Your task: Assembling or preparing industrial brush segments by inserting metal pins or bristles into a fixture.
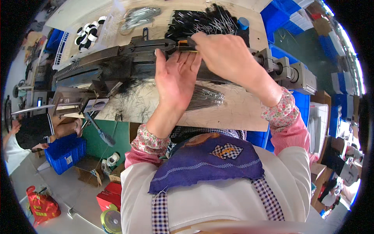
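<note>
A long dark metal machine (132, 60) lies across the wooden workbench (249, 117) in front of me. My left hand (177, 80) is palm up against its near side, fingers stretched out beneath a yellow-edged slot. Over that slot my right hand (228, 54) is closed, its fingertips pinching at a small dark part I cannot make out. Beside my left wrist lies a bundle of thin looped wires (206, 97). Behind the machine is a pile of black bristle brushes with wire stems (204, 23). Loose dark bristles (132, 87) litter the bench left of my left hand.
A clear tray holds black-and-white rolls (87, 35) at the back left, near more bundled wires (140, 17). A blue cap (243, 23) stands by the brushes. A motor-like block (302, 80) ends the machine at right. Another person (31, 130) and a blue crate (66, 154) are at left.
</note>
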Demonstrator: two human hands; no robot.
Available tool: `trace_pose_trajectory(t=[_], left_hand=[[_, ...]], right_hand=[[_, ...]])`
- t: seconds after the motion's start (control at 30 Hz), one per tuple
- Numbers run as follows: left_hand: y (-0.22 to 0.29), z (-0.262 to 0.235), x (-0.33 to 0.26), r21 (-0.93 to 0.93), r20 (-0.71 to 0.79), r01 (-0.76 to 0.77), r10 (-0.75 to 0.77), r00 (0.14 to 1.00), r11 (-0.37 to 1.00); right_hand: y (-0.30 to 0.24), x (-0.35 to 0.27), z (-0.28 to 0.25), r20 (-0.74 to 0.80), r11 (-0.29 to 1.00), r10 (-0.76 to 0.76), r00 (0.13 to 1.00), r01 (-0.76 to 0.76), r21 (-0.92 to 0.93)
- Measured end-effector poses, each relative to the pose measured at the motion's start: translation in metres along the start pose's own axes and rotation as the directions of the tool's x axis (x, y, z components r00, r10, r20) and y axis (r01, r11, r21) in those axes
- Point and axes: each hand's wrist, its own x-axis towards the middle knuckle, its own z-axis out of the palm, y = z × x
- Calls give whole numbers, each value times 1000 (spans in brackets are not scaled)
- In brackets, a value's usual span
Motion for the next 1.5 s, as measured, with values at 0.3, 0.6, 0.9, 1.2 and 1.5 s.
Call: trace_pose_trajectory(t=[0.3,0.6,0.9,1.2,1.5], left_hand=[[3,11,1,176,-52,54,-46,998,983],[-48,-38,-3,138,-70,44,-35,997,989],[84,-87,-121,471,613,-165,187,768,-867],[244,-194,-207,579,-28,743,903,430,-335],[35,-15,-115,786,588,-499,193,785,-366]], right_hand=[[-1,5,7,-5,987,-35,999,34,-155],[-7,-120,25,394,973,52,918,-135,186],[11,-147,43,353,905,131,926,-258,340],[4,-142,14,179,692,382,907,-409,595],[-5,-105,-60,-144,765,394,908,-237,599]])
